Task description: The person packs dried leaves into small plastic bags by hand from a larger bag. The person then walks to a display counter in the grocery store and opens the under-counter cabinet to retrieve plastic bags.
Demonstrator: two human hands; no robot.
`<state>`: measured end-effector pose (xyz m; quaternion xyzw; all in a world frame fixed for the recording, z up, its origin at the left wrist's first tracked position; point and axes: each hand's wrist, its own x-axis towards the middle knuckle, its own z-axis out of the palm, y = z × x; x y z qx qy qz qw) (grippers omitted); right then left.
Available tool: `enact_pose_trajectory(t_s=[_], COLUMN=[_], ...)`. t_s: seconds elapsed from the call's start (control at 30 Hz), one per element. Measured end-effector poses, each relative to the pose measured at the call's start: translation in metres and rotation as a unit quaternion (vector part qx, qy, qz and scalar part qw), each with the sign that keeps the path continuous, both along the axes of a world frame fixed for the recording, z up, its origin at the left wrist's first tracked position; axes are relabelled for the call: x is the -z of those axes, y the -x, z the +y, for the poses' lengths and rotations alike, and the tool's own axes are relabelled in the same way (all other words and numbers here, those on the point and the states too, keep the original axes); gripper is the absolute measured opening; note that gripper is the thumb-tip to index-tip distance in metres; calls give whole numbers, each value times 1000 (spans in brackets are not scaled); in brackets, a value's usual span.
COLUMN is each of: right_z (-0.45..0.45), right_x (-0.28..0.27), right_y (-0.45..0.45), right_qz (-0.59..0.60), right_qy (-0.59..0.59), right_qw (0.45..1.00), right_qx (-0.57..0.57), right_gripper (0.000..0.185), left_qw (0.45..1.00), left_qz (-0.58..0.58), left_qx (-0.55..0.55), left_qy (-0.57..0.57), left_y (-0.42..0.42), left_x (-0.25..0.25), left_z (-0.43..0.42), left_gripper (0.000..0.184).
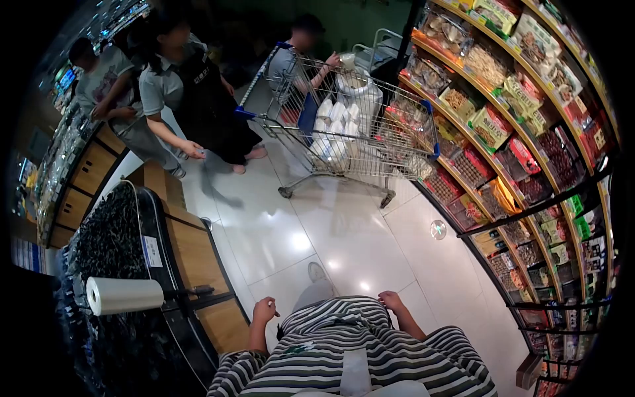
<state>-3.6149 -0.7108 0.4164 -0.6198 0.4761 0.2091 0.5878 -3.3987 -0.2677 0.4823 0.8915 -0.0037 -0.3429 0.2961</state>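
Observation:
My left hand hangs beside my body, loosely curled, thumb and fingers a little apart, with nothing visible in it. It is nearest the wooden-fronted display counter on the left. On the other side, my right hand is also loosely bent and empty, over the tiled floor and away from the shelves. Ahead of me stands a metal shopping cart with blue corner parts. In or behind its wire sides show white bagged goods; the mesh partly hides them.
Packaged dried foods fill the curved shelves on the right. A roll of plastic bags sits over dark dried goods at left. One person in an apron stands ahead-left, another behind. A person is beyond the cart.

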Motion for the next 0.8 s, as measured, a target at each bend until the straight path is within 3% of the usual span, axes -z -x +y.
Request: enact_pose_trajectory(t_s=[0.03, 0.13, 0.17, 0.2, 0.4, 0.5, 0.57, 0.63, 0.7, 0.8], right_z=[-3, -30, -43, -51, -105, -130, -148, -171, -180, -194], right_x=[-4, 28, 55, 42, 41, 43, 49, 81, 56, 21], right_y=[-14, -28, -24, -31, -104, -156, -201, -241, -298, -372], right_qz=[12, -44, -51, -24, 43, 25, 0, -68, -81, -155], right_qy=[3, 41, 66, 72, 81, 72, 70, 116, 139, 180], right_qw=[1000, 997, 996, 997, 992, 987, 985, 958, 942, 921], right_qx=[-28, -57, -39, -27, -81, -139, -157, -253, -295, -308], right_gripper=[27, 28, 27, 26, 24, 25, 26, 26, 27, 27], left_qw=[999, 994, 993, 991, 990, 992, 982, 993, 995, 978], left_qz=[43, -68, -60, -65, -109, -94, -169, -116, -70, 21], left_qx=[6, 82, 106, 121, 52, 20, 45, -26, -70, -207], left_qy=[14, 28, 8, -8, 79, 86, 68, 14, -26, -19], left_y=[-30, -111, -138, -162, -235, -228, -207, -180, -150, -94], left_x=[-8, -2, -15, -34, -50, -37, -11, -4, 5, 58], left_z=[-18, -59, -76, -93, -142, -143, -125, -110, -95, -63], left_gripper=[25, 27, 28, 31, 33, 36, 37, 38, 35, 31])
